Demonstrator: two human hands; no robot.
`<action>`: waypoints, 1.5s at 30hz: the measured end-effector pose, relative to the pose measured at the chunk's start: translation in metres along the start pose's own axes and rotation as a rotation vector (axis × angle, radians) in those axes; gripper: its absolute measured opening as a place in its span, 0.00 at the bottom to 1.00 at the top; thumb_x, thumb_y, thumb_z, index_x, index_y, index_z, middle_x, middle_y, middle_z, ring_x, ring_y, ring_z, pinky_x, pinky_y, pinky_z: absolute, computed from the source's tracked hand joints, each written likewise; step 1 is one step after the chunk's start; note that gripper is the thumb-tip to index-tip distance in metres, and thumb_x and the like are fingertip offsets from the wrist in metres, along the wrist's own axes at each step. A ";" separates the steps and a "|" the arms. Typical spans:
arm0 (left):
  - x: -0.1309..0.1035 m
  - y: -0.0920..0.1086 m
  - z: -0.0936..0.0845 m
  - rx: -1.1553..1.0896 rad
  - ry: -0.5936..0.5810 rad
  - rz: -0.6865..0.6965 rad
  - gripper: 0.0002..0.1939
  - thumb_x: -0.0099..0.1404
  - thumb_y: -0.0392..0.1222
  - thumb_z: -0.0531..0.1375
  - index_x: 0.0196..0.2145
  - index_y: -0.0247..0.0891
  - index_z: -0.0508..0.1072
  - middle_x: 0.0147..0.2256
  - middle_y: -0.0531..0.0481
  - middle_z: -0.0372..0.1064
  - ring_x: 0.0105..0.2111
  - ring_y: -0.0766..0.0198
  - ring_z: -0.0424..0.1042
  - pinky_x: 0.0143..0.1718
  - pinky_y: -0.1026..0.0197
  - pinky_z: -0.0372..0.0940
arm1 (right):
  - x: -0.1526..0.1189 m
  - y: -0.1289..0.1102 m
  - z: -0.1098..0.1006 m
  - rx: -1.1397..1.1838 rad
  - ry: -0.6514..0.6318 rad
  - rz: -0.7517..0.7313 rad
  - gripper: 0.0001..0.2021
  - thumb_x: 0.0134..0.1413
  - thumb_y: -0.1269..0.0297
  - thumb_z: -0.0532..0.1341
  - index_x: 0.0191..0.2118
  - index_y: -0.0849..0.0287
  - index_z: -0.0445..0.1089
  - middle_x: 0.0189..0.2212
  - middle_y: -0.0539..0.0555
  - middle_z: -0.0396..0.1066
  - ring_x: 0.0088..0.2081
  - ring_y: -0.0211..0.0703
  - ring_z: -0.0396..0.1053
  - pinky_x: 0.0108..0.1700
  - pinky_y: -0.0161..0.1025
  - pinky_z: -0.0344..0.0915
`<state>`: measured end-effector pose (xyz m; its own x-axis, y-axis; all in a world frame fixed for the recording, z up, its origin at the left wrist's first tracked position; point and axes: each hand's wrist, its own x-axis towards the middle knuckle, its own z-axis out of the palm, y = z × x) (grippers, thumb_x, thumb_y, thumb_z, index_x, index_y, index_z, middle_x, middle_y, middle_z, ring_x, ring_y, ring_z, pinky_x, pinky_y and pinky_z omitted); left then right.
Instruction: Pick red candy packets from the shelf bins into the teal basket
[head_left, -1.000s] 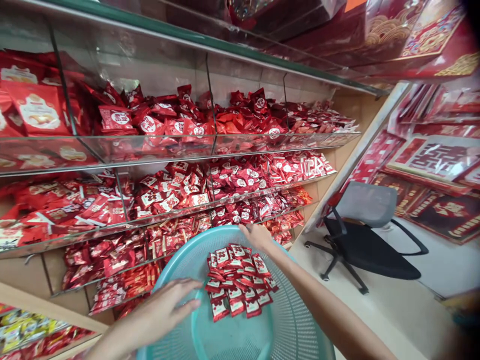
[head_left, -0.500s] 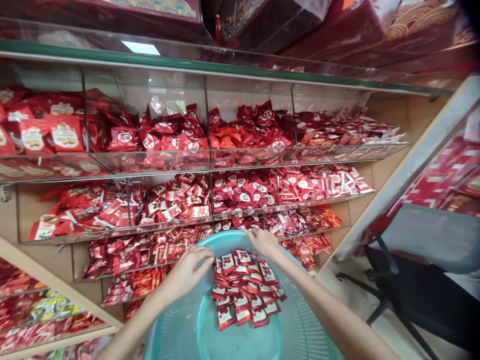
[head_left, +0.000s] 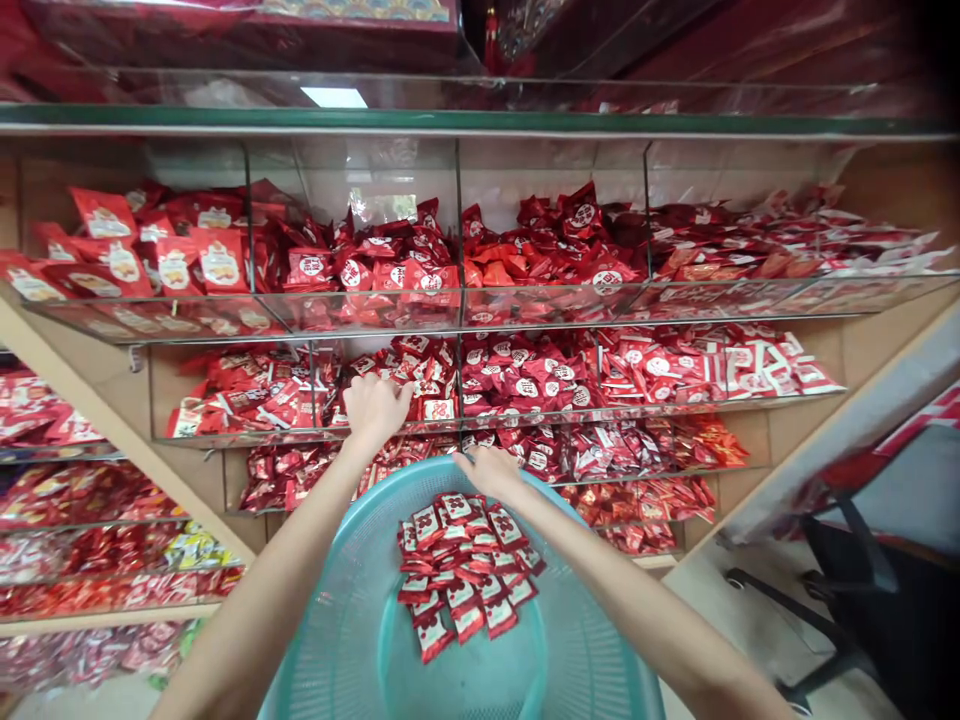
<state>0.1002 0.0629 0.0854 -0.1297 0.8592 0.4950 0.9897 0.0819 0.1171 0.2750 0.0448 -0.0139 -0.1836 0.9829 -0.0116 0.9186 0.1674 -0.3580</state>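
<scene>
My left hand (head_left: 375, 408) is at a second-tier shelf compartment, over small red and white snack packets (head_left: 439, 408). Its back faces me and its fingers bend down out of sight, so what they hold, if anything, is hidden. My right hand (head_left: 489, 470) grips the far rim of a large teal plastic basket (head_left: 341, 590), thumb on the near side. Inside the basket lies a loose pile of red and cream packets (head_left: 465, 560), mostly towards the far side of its floor.
Glass-fronted shelves (head_left: 555, 300) hold several compartments of red packets. A green-edged glass shelf (head_left: 525, 122) runs above, with dark red boxes (head_left: 360, 20) on it. Slanted wooden panels (head_left: 135, 455) flank the tiers. A black office chair (head_left: 862, 580) stands at right.
My left hand has left the basket's rim area and moved forward and up to the second shelf tier. My right hand stays on the rim. The view has shifted left.
</scene>
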 end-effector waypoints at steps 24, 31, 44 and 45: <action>-0.073 0.008 -0.004 -1.393 -0.224 -0.078 0.10 0.53 0.45 0.62 0.28 0.36 0.68 0.19 0.56 0.65 0.17 0.70 0.68 0.16 0.70 0.59 | 0.011 -0.010 0.003 -0.039 -0.058 0.012 0.24 0.58 0.49 0.43 0.46 0.57 0.69 0.43 0.61 0.72 0.45 0.53 0.69 0.42 0.42 0.61; -0.077 0.011 0.010 -1.373 -0.323 -0.069 0.12 0.54 0.47 0.61 0.26 0.36 0.66 0.18 0.57 0.63 0.16 0.70 0.67 0.15 0.69 0.56 | 0.008 0.004 0.007 0.165 -0.039 -0.099 0.15 0.56 0.59 0.50 0.46 0.55 0.66 0.42 0.56 0.72 0.43 0.49 0.68 0.42 0.41 0.60; -0.078 -0.011 0.045 -1.301 -0.349 -0.113 0.09 0.54 0.44 0.60 0.26 0.36 0.65 0.19 0.57 0.64 0.16 0.71 0.66 0.15 0.70 0.57 | 0.005 0.024 -0.016 0.782 -0.367 -0.422 0.14 0.43 0.61 0.63 0.38 0.58 0.70 0.39 0.49 0.68 0.41 0.39 0.64 0.46 0.37 0.58; -0.079 -0.011 0.046 -1.307 -0.353 -0.119 0.09 0.53 0.44 0.60 0.26 0.36 0.65 0.19 0.57 0.64 0.16 0.71 0.66 0.15 0.70 0.57 | 0.005 0.024 -0.015 0.782 -0.365 -0.428 0.14 0.43 0.59 0.63 0.38 0.58 0.70 0.39 0.49 0.69 0.42 0.40 0.64 0.47 0.37 0.57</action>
<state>0.1020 0.0175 0.0059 0.0082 0.9792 0.2029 0.1686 -0.2013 0.9649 0.3011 0.0551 -0.0085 -0.6677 0.7441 0.0217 0.2796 0.2777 -0.9191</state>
